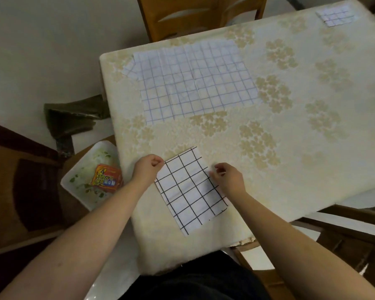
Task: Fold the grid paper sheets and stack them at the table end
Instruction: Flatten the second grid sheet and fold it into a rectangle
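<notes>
You're standing at the near end of a table covered in a cream cloth with tan flower patches, both forearms bare and reaching in. Your left hand sits at the upper-left edge of a folded sheet of black-grid paper, fingers curled in with thumb and fingertips pinching that edge. Your right hand is at the sheet's right edge, fingers curled too, tips at or on the paper; whether it actually grips the edge or just touches it, cannot tell. The sheet lies flat on the cloth near the table's front edge, tilted so its long side runs up toward the right, between your 2 hands. Further up the table, well apart from it, lies a spread of blue-grid sheets, unfolded, creased and overlapping, with 1 corner poking out at the left. At the far right corner of the table sits a small stack of folded grid paper, blurry, count not readable. Left of the table, on a brown chair seat, there's a white tray with green food scraps and an orange packet resting on it. A dark green cloth lies on the pale floor beyond the tray. A wooden chair stands at the far side, another wooden chair at your right.
</notes>
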`<state>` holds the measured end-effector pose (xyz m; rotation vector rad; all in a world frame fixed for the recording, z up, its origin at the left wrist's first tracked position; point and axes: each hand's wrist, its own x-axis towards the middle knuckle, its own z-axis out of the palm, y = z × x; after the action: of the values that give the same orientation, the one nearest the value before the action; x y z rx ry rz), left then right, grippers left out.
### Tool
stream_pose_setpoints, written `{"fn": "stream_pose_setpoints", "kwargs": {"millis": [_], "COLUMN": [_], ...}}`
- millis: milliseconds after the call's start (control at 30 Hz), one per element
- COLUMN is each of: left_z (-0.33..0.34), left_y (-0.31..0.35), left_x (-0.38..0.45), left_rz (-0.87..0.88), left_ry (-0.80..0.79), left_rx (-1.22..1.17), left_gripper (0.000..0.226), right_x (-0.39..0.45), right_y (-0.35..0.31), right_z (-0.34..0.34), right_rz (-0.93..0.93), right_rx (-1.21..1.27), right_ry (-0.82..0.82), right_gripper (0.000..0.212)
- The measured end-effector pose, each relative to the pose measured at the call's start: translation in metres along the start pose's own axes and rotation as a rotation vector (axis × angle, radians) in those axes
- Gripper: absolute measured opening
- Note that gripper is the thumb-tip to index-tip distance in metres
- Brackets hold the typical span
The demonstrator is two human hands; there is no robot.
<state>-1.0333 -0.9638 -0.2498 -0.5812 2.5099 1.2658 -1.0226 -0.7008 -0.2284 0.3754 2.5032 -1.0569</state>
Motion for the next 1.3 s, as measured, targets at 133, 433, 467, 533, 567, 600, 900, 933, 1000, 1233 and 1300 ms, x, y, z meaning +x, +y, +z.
{"fn": "stream_pose_setpoints", "kwargs": {"millis": [133,433,467,533,567,600,900,933,1000,1233,1300], "left_z": [-0.005,-0.010,-0.010,-0.011,-0.013,-0.014,-0.018,-0.017,-0.015,-0.001,0.009], "left_y": [0.004,0.015,0.017,0.019,0.020,0.021,0.024,0.024,0.025,0.001,-0.009], "left_x": [0.002,-0.001,-0.002,-0.003,-0.003,-0.002,0.001,0.000,-0.006,-0.050,-0.066], "left_rz": [0.028,0.080,0.086,0.097,0.100,0.101,-0.048,-0.157,-0.376,-0.450,-0.423], "left_ry": [-0.020,-0.071,-0.067,-0.065,-0.065,-0.066,-0.098,-0.092,-0.110,-0.345,-0.345], "left_rx": [-0.073,-0.029,-0.032,-0.042,-0.053,-0.071,-0.353,-0.442,-0.630,-0.474,-0.445], "left_gripper": [0.013,0.016,0.014,0.012,0.011,0.011,0.019,0.022,0.026,0.051,0.058], "right_x": [0.008,0.025,0.025,0.026,0.026,0.026,0.022,0.020,0.017,0.001,-0.004], "right_y": [-0.003,-0.011,-0.012,-0.012,-0.013,-0.013,-0.009,-0.009,-0.005,0.006,0.009], "right_z": [0.000,-0.004,-0.004,-0.003,-0.004,-0.004,-0.012,-0.014,-0.016,-0.021,-0.020], "right_rz": [0.021,0.116,0.116,0.119,0.122,0.125,0.138,0.138,0.143,0.178,0.160], "right_rx": [0.011,-0.079,-0.076,-0.055,-0.050,-0.051,0.019,0.054,0.130,0.360,0.388], "right_ry": [-0.015,-0.178,-0.185,-0.211,-0.223,-0.233,-0.238,-0.238,-0.234,-0.271,-0.268], "right_gripper": [0.042,0.049,0.048,0.048,0.048,0.048,0.031,0.030,0.028,0.027,0.028]}}
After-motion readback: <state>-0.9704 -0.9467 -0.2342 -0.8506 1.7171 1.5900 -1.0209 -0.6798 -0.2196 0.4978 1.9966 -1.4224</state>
